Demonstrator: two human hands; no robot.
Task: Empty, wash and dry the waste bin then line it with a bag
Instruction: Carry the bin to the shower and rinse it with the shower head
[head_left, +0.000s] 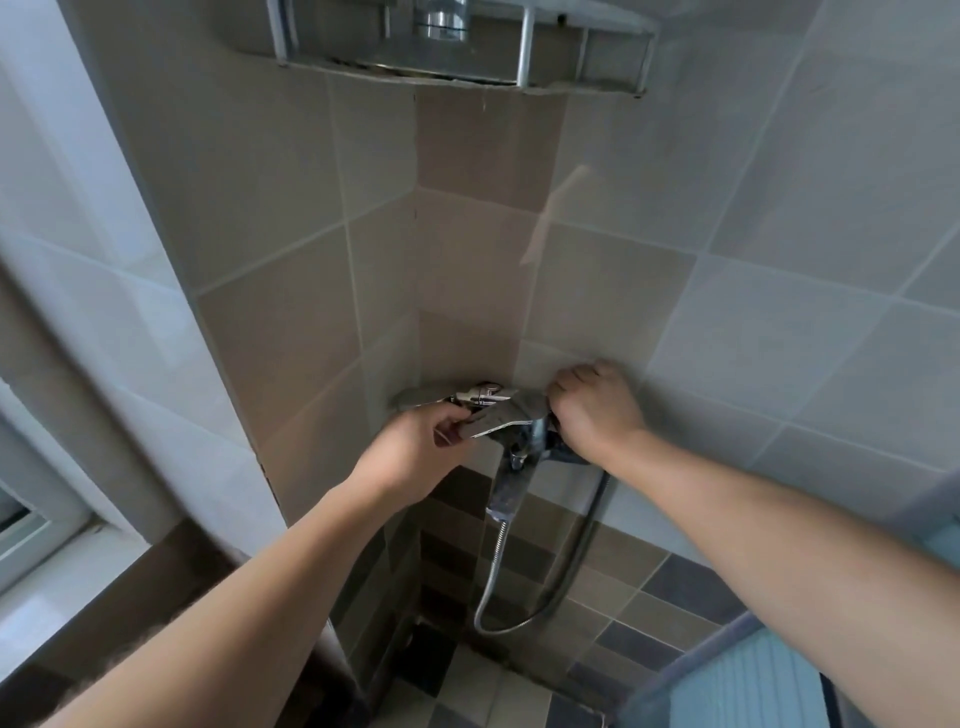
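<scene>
A chrome shower mixer tap (524, 441) is fixed low in the tiled corner. My left hand (415, 452) grips its flat lever handle (493, 422) from the left. My right hand (592, 410) is curled round the right end of the tap body, against the wall. A hand shower head (415, 397) lies across the top of the tap, pointing left. Its metal hose (524, 623) loops down below the tap. A light blue ribbed container (748, 680), apparently the waste bin, shows at the bottom right under my right forearm. No water is visible.
A metal corner shelf (524, 62) hangs overhead with a chrome object on it. A window frame and sill (62, 540) are at the left. The floor (483, 691) has small grey and dark tiles. Walls close in on both sides.
</scene>
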